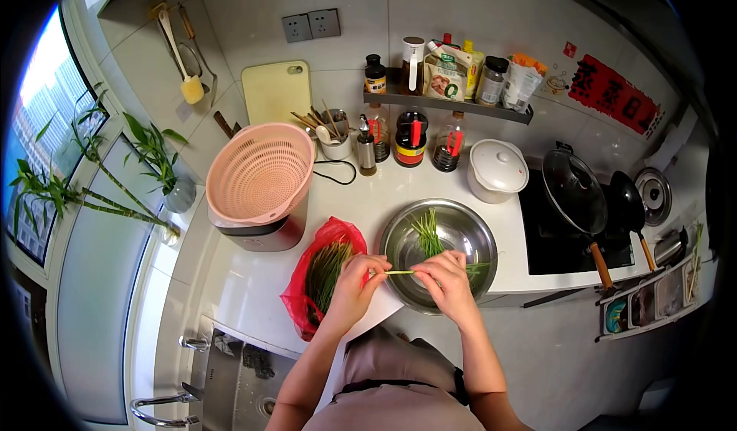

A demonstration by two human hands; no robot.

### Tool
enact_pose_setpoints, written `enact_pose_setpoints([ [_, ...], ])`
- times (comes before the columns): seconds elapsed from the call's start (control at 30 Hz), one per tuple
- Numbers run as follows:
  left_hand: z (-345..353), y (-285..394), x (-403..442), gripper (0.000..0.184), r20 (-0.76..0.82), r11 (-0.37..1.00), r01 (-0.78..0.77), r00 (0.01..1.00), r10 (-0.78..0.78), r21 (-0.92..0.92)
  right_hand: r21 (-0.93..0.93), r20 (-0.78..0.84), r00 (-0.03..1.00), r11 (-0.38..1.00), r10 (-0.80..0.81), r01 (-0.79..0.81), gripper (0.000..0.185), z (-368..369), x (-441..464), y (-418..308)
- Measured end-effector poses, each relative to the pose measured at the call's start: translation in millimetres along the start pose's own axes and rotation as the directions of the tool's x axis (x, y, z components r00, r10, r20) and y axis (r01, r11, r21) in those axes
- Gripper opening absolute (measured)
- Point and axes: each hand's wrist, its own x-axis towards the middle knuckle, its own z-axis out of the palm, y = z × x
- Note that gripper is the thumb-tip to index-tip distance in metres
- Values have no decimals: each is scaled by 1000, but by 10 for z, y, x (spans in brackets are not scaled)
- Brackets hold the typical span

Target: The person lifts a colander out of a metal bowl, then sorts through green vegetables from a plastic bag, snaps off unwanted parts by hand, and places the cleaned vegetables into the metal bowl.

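Between my two hands a thin green vegetable stalk (400,272) is stretched level, over the near left rim of a steel bowl (474,235). My left hand (351,289) pinches one end between thumb and fingers, close to a red plastic bag (295,302). That bag is open and holds many long dark green stalks (325,271). My right hand (447,284) is closed on the stalk's other end, above the bowl's near side. Short cut green pieces (427,234) lie in the bowl, partly hidden behind my right hand.
Left of the bowl, a pink colander (261,171) rests on a dark appliance (265,235). Behind stand sauce bottles (411,138) and a white lidded pot (497,170). A lidded wok (574,191) sits on the black cooktop (541,239). The sink (230,389) is at lower left.
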Motion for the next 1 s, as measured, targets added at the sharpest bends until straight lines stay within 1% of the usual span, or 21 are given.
enact_pose_setpoints([
  [0.07, 47, -67, -31, 8, 11, 915, 152, 987, -159, -373, 26, 9, 1000, 999, 18, -19, 8, 19, -4, 29],
  [0.1, 35, -80, -39, 8, 11, 915, 151, 987, -158, -374, 35, 9, 999, 998, 46, -46, 7, 23, -5, 43],
  [0.17, -43, -123, -66, 10, 17, 692, 202, 964, -264, -693, 46, 11, 997, 996, 72, -73, 7, 13, -3, 67],
  [0.23, -120, -311, -121, 11, -35, 654, 217, 936, -350, -724, 129, 22, 990, 982, 137, -139, 7, -13, -7, 96],
  [0.3, -238, -430, -184, 9, -51, 706, 247, 927, -372, -663, 126, 32, 990, 982, 141, -144, 7, -38, -17, 140],
  [0.33, -262, -426, -216, 3, -49, 705, 345, 879, -474, -620, 125, 39, 989, 981, 144, -148, 8, -36, -18, 160],
  [0.37, -282, -496, -269, 3, -47, 704, 345, 879, -474, -621, 123, 39, 989, 981, 145, -149, 8, -19, -25, 183],
  [0.4, -283, -634, -348, 2, -14, 839, 437, 884, -467, -325, 215, 26, 973, 949, 230, -230, 9, -1, -46, 216],
  [0.43, -259, -786, -437, 4, 20, 884, 467, 884, -467, 7, 305, 19, 949, 902, 313, -304, 11, 12, -61, 257],
  [0.47, -201, -958, -561, 6, 36, 853, 514, 854, -518, 91, 300, 17, 949, 904, 314, -305, 11, 15, -52, 308],
  [0.5, -138, -1123, -693, 6, 40, 854, 513, 855, -518, 87, 468, -6, 909, 804, 418, -367, 13, 9, -21, 376],
  [0.53, -76, -1275, -829, 7, 19, 870, 407, 903, -429, 278, 622, -7, 855, 672, 518, -402, 14, 4, 17, 460],
  [0.57, -28, -1369, -927, 8, 19, 840, 289, 942, -335, 460, 616, -42, 857, 688, 514, -383, 15, -5, 70, 590],
  [0.63, 58, -1406, -1016, 10, 3, 828, 268, 951, -310, 493, 729, 29, 742, 493, 670, -474, 15, -7, 191, 807],
  [0.67, 98, -1418, -1032, 12, -12, 808, 268, 952, -307, 525, 727, 30, 742, 495, 670, -476, 15, 48, 188, 967],
  [0.73, 175, -1479, -1057, 13, -31, 789, 265, 954, -299, 554, 712, 147, 638, 367, 756, -599, 14, 236, 184, 1336],
  [0.77, 227, -1546, -1090, 13, 4, 780, 297, 934, -358, 551, 711, 145, 641, 371, 754, -598, 14, 342, 158, 1474],
  [0.83, 279, -1583, -1120, 12, 37, 769, 326, 910, -412, 549, 544, 183, 578, 408, 795, -733, 12, 575, 37, 1713],
  [0.9, 320, -1564, -1140, 13, 85, 751, 420, 844, -529, 509, 514, 186, 540, 387, 821, -765, 12, 779, -74, 1912],
  [0.97, 342, -1560, -1163, 15, 60, 757, 406, 862, -503, 512, 449, 105, 554, 457, 826, -768, 12, 968, -203, 2141],
  [1.0, 343, -1523, -1160, 17, 67, 744, 412, 852, -519, 526, 312, 6, 561, 531, 828, -788, 9, 1057, -274, 2264],
])
